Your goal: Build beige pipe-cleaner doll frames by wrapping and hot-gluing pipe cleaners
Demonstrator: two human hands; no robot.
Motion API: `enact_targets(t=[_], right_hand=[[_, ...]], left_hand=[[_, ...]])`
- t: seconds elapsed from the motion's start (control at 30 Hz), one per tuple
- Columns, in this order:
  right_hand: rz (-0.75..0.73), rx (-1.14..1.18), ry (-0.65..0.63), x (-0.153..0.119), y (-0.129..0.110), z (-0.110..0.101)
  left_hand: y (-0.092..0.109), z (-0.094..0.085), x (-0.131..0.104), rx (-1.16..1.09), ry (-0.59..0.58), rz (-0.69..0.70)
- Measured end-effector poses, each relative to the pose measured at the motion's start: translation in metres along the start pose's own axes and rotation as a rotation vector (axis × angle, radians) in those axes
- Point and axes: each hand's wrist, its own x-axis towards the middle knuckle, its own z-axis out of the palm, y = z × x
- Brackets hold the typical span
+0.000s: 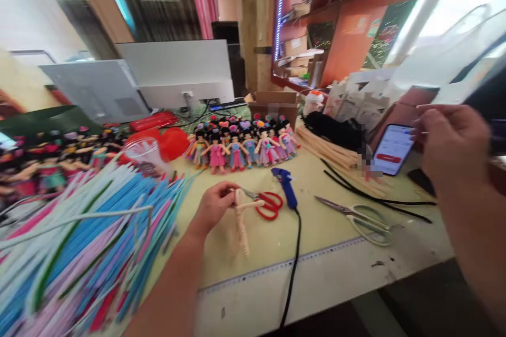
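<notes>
My left hand (217,205) pinches a beige figure of twisted pipe cleaner (242,221) by its round head; an arm sticks out sideways and the legs hang down. Just behind it lie small scissors with red handles (271,204). A blue hot glue gun (285,188) rests to their right, its black cord running off the front edge. My right hand (450,139) is raised at the right, in front of a lit phone (393,148). Its fingers are pressed together, and what they hold, if anything, is too blurred to name. Large scissors with pale handles (361,218) lie between the hands.
Bundles of coloured pipe cleaners (90,237) cover the left side. Finished dolls (241,145) stand in rows at the back, before a cardboard box (274,104). Beige pipe cleaners (336,150) and black ones (332,129) lie at right. A ruler strip (269,268) runs along the front.
</notes>
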Motion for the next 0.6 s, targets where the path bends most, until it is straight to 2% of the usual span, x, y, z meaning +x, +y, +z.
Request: enact_targets(t=[0.03,0.07,0.13,0.2,0.3,0.37,0.43,0.5,0.6], right_hand=[[-0.082,0.049,0.027,-0.018,-0.018,0.004],[-0.16,0.083,0.001,-0.038,-0.036,0.01],[-0.222,0.101,-0.316,-0.08,-0.065,0.027],[-0.224,0.141,-0.71,-0.12,-0.081,0.052],[-0.161,0.167,-1.0,-0.161,-0.078,0.1],[-0.063,0.165,-1.095,-0.172,-0.069,0.13],[0.044,0.178,-1.181,-0.175,-0.063,0.15],[0.114,0.218,-1.244,-0.176,-0.06,0.16],[0.144,0.29,-1.253,-0.179,-0.059,0.167]], left_hand=[[-0.002,0.001,-0.001,0.002,-0.018,0.03],[-0.003,0.003,-0.001,0.002,-0.036,0.054],[-0.006,0.005,-0.003,0.018,-0.048,0.099],[-0.006,0.007,-0.006,0.018,-0.046,0.149],[-0.001,0.008,-0.01,0.034,-0.027,0.21],[0.005,0.008,-0.013,0.069,-0.005,0.248],[0.012,0.007,-0.014,0.122,0.02,0.291],[0.018,0.005,-0.015,0.196,0.04,0.336],[0.026,0.003,-0.015,0.325,0.063,0.395]])
